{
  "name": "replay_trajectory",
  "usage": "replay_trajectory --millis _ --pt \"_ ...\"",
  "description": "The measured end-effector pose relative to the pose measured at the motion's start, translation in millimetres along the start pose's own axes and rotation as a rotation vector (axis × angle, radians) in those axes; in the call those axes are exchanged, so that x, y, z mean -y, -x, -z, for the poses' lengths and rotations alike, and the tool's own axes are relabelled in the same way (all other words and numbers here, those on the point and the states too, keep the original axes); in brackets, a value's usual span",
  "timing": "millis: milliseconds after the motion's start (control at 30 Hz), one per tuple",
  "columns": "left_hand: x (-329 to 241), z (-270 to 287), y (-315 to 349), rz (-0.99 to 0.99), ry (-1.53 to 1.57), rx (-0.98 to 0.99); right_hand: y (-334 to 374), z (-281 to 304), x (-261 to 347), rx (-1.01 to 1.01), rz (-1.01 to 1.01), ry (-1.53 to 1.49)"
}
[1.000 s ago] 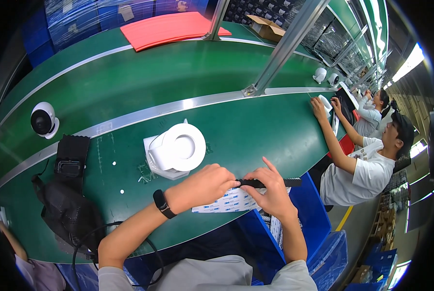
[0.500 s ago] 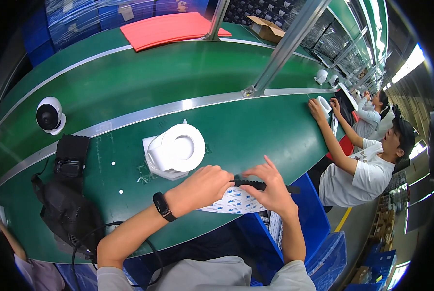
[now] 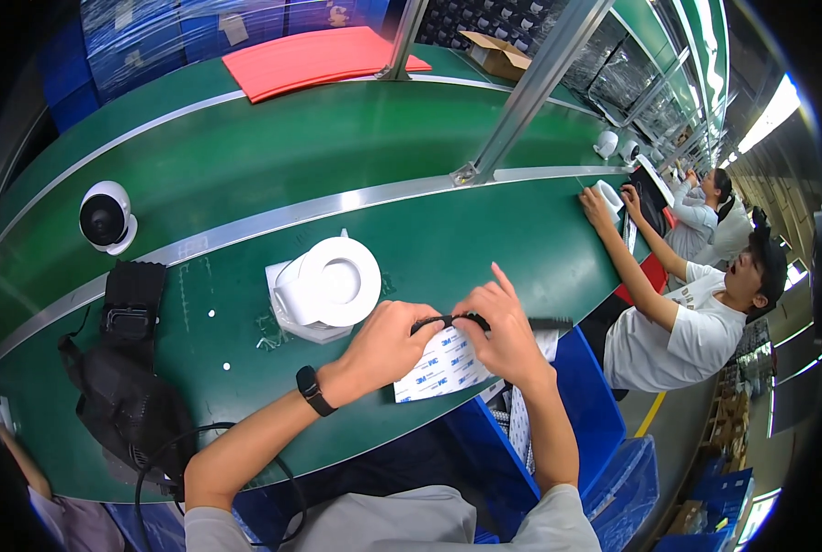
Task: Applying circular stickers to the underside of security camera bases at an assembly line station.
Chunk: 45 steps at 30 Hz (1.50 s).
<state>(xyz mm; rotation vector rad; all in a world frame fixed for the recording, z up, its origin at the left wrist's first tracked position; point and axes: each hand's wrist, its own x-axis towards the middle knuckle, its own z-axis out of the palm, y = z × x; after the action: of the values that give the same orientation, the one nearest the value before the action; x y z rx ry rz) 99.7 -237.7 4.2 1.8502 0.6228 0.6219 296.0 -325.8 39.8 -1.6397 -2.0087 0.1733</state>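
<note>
Black strip [image 3: 450,320]: held at the near edge of the green surface [image 3: 485,230], over a white backing sheet [image 3: 440,370].
Left hand [image 3: 383,345]: fingers pinch strip's left end.
Right hand [image 3: 503,333]: fingers closed on its middle.
White round device [image 3: 328,287]: just beside, left.
Risk: strip may slip or fold if one pinch loosens.

Two hands, left [image 3: 385,342] and right [image 3: 501,333], meet over the bench's [image 3: 245,184] near edge, sharing one black strip [image 3: 457,320] above one printed sheet [image 3: 443,368]. One white base [image 3: 324,287] sits mid-bench. One white camera [image 3: 106,217] stands at the left edge. One red mat [image 3: 310,57] lies at the far edge, one cardboard box [image 3: 496,53] beside it. Two co-workers [image 3: 687,313] sit at the right end.
</note>
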Motion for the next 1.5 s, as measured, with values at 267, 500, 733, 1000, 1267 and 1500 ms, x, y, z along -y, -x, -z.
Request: replay_trajectory --millis 267,500,733,1000,1267,1500 --pt "8 -9 5 0.005 -0.055 -0.150 -18 0 7 0.083 0.015 -0.003" --pt "8 -14 5 0.040 -0.109 -0.174 -10 -14 -7 0.017 0.041 -0.004" --pt "26 -16 0 0.014 -0.046 -0.138 -2 -29 -17 -0.097 0.073 0.000" --pt "24 -12 -1 0.028 -0.153 -0.080 -6 -29 -15 -0.012 -0.008 -0.088" --pt "22 -5 -3 0.028 -0.134 -0.018 -7 -26 -14 -0.061 0.065 -0.038" --pt "24 -4 -2 -0.027 -0.157 -0.061 -2 -28 -17 -0.091 -0.025 -0.094"
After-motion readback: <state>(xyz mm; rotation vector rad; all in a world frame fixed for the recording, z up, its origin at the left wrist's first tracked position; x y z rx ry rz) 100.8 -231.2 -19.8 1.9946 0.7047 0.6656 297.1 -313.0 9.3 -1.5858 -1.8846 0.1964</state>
